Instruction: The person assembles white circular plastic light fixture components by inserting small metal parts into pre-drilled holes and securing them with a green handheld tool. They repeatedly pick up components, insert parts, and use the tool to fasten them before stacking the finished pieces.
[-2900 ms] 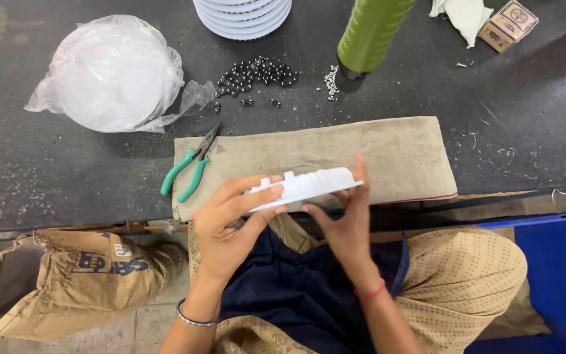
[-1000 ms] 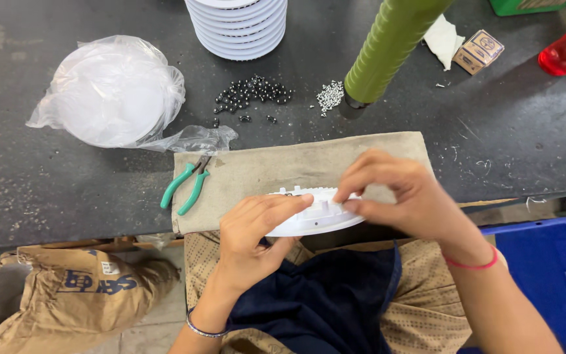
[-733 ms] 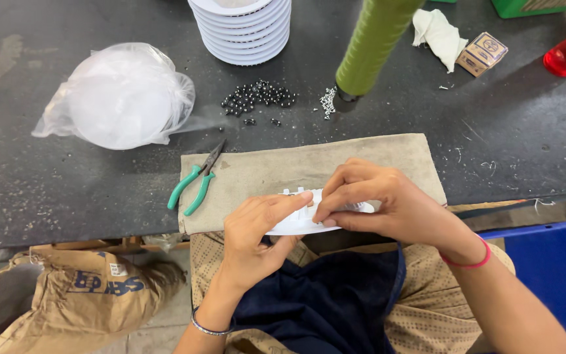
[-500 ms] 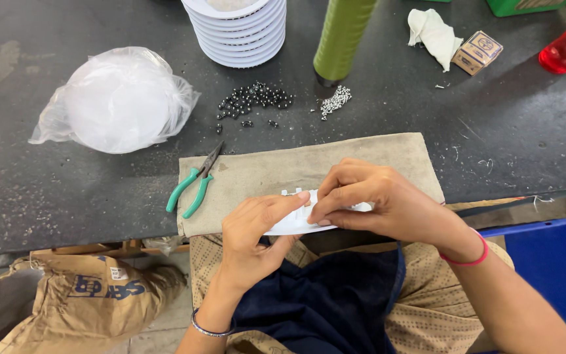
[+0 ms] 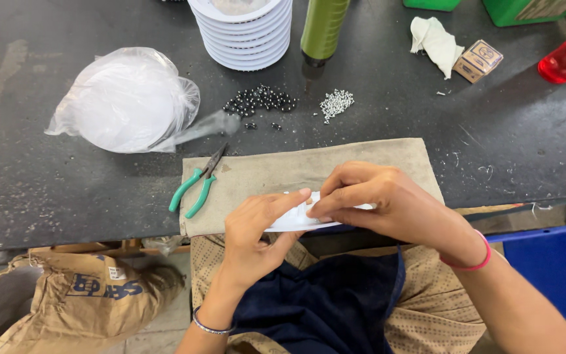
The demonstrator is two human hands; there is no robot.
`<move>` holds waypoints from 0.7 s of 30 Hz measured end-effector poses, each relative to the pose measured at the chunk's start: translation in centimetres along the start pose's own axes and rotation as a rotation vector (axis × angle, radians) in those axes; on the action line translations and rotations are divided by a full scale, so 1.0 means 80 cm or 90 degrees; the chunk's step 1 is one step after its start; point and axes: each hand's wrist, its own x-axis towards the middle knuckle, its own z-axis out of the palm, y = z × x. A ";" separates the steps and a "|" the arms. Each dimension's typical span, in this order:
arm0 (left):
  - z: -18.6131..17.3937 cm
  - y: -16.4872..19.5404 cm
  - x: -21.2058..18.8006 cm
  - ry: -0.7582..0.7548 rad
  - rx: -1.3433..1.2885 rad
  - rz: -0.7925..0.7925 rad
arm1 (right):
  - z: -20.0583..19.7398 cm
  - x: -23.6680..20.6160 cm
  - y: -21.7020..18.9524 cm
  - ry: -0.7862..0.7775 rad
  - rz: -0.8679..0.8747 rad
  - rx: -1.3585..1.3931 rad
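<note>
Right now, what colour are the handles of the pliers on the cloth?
Teal green handles on the pliers, with dark metal jaws, seen best in the head view.

The right hand (image 5: 388, 203) has come over the white disc (image 5: 289, 219), covering it.

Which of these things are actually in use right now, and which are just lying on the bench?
In use: white round part, held by left hand and right hand over the cloth.

Lying about: pliers, black beads, screws, stack of white parts, plastic bag, green tube.
</note>
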 end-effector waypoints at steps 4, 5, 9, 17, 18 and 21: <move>-0.001 0.002 0.001 0.006 0.007 0.008 | -0.011 0.007 -0.003 0.084 0.009 0.021; -0.002 0.002 0.002 0.009 0.008 0.008 | -0.016 0.011 -0.002 0.176 0.023 0.038; -0.004 0.005 0.004 0.018 -0.006 0.013 | -0.042 0.043 0.008 0.438 -0.019 -0.011; -0.005 0.008 0.004 0.018 -0.020 0.004 | -0.036 0.134 0.019 0.510 -0.028 0.335; -0.006 0.007 0.004 0.020 -0.022 0.003 | -0.034 0.134 0.010 0.525 -0.034 0.395; -0.007 0.004 0.003 0.019 -0.014 0.004 | -0.020 0.069 -0.039 0.474 -0.091 0.558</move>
